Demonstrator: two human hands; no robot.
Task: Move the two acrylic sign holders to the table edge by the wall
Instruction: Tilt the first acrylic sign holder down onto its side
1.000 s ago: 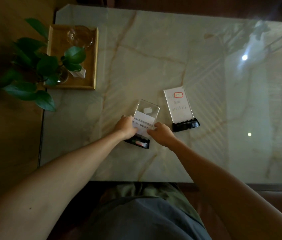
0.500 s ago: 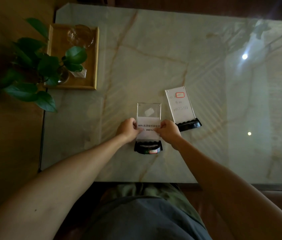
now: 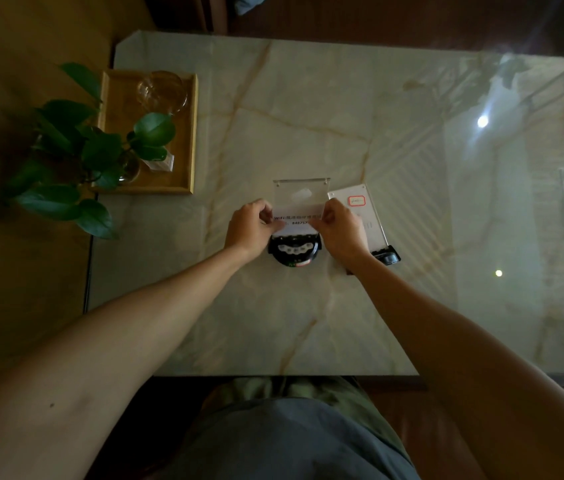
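A clear acrylic sign holder [image 3: 299, 199] with a white printed WiFi slip and a round black base stands near the middle of the marble table [image 3: 308, 116]. My left hand [image 3: 251, 226] pinches its left edge and my right hand [image 3: 341, 228] pinches its right edge. A second acrylic sign holder [image 3: 360, 206] with a white card, a red-outlined label and a black base stands just to the right, partly hidden behind my right hand. The brown wall [image 3: 14, 46] runs along the table's left side.
A wooden tray [image 3: 183, 133] lies at the table's left edge by the wall, holding a glass bowl [image 3: 162, 91] and a small vase with a leafy green plant [image 3: 83, 150]. The table's right part shows bright window reflections. My lap is below the near edge.
The holder in my hands has turned from skewed to square-on and sits close beside the second holder. My hands have shifted with it, away from me.
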